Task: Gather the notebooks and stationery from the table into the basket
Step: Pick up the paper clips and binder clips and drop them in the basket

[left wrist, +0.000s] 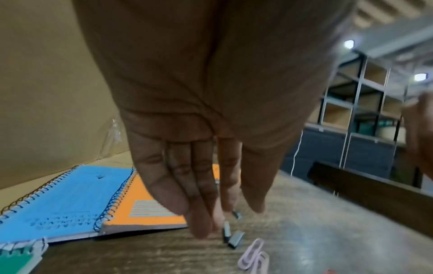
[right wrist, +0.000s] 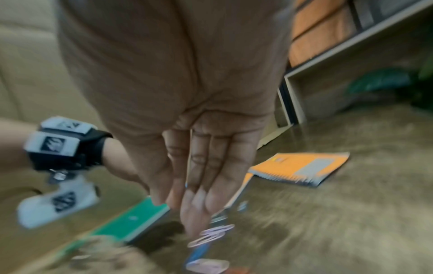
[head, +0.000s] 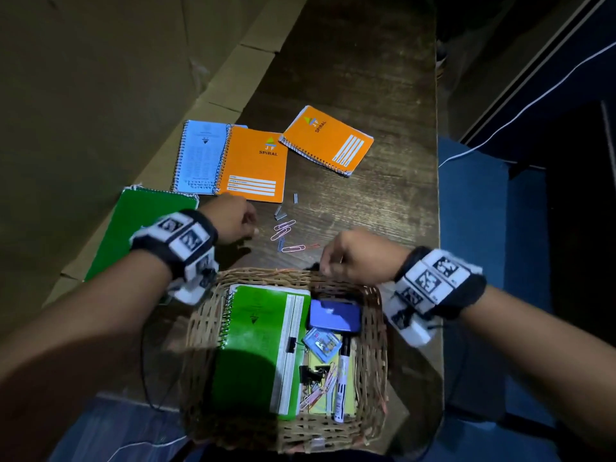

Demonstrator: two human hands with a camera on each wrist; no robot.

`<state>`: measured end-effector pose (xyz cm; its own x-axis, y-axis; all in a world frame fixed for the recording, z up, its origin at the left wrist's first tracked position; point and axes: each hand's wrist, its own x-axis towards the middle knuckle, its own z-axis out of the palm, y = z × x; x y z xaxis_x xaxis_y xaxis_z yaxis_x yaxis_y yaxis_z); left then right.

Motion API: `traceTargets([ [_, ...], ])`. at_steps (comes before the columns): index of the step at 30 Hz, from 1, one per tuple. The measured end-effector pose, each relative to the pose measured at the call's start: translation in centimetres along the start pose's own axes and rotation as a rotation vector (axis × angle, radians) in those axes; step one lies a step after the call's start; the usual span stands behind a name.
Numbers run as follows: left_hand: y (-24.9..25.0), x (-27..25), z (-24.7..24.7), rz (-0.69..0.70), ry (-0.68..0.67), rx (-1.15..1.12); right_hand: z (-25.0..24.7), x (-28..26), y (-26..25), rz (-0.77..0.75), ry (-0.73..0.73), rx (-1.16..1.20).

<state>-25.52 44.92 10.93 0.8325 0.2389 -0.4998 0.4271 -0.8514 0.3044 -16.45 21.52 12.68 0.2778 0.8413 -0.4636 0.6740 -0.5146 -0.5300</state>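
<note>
The wicker basket point(head: 200, 328) sits at the near table edge and holds a green notebook point(head: 260, 345), a marker point(head: 343, 378) and clips. Beyond it lie a blue notebook point(head: 201, 155), two orange notebooks point(head: 255, 165) point(head: 328, 140) and a green notebook point(head: 133, 228). My left hand point(head: 233, 225) reaches down with straight fingers point(left wrist: 199, 222), tips just left of the grey staple strips point(left wrist: 235, 241). My right hand point(head: 336, 258) hovers over the basket's far rim with straight fingers point(right wrist: 199, 185), near the pink paper clips point(right wrist: 211, 235). I see nothing held in either hand.
Brown cardboard point(head: 100, 95) lines the table's left side. The table's right edge point(head: 438, 195) drops to a blue surface point(head: 483, 228) crossed by a white cable point(head: 533, 105). More paper clips point(head: 283, 228) lie between the hands.
</note>
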Motion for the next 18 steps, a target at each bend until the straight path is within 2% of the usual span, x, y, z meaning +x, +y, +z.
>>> traceTargets([
  [3,-0.1,3.8,-0.5,-0.020,0.008,0.086,-2.7,3.1,1.4,0.052,0.066,-0.140],
  [6,0.4,7.1,0.1,-0.056,0.040,0.054,-3.6,7.3,2.9,0.131,0.094,-0.217],
  [9,1.3,9.9,1.5,-0.067,0.086,0.053,-3.6,11.2,3.5,0.113,0.148,-0.295],
  [14,2.0,12.7,3.0,-0.155,0.096,0.097,-1.7,16.0,4.1,0.149,0.060,-0.360],
  [18,2.1,14.0,3.2,-0.198,0.061,0.114,-0.6,18.0,4.9,0.072,0.075,-0.350],
])
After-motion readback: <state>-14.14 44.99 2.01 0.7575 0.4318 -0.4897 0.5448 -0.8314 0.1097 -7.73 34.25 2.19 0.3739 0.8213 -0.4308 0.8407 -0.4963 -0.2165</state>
